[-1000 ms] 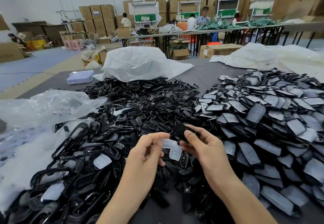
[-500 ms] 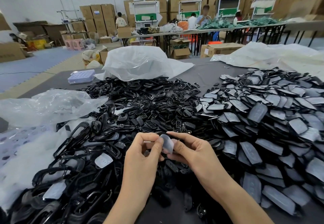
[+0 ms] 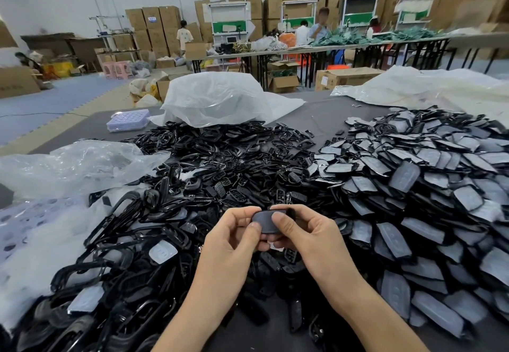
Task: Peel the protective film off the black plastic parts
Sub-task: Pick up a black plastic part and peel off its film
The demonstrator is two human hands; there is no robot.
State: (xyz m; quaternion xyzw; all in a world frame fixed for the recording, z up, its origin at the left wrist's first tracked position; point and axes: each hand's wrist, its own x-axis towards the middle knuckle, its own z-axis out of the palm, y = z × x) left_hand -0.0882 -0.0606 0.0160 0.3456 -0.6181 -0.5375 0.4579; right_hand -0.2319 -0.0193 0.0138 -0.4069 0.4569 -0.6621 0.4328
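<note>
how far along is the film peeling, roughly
Done: a heap of bare black parts fills the middle and left, with loose film pieces lying among them. In hand: the left hand and right hand pinch one black part, its greyish face suggesting film on it. Left: the large pile on the right wears greyish film, so roughly half remains, as far as the piles show.

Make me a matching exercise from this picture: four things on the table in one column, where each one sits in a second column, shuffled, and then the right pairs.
Things
1. black part
2. puffed-up white bag
3. lilac tray
4. film-covered pile

Places
A. far left corner
B. pinched between left hand and right hand
C. spread over the right side of the table
D. far middle

Pairs: 1-B, 2-D, 3-A, 4-C
</note>
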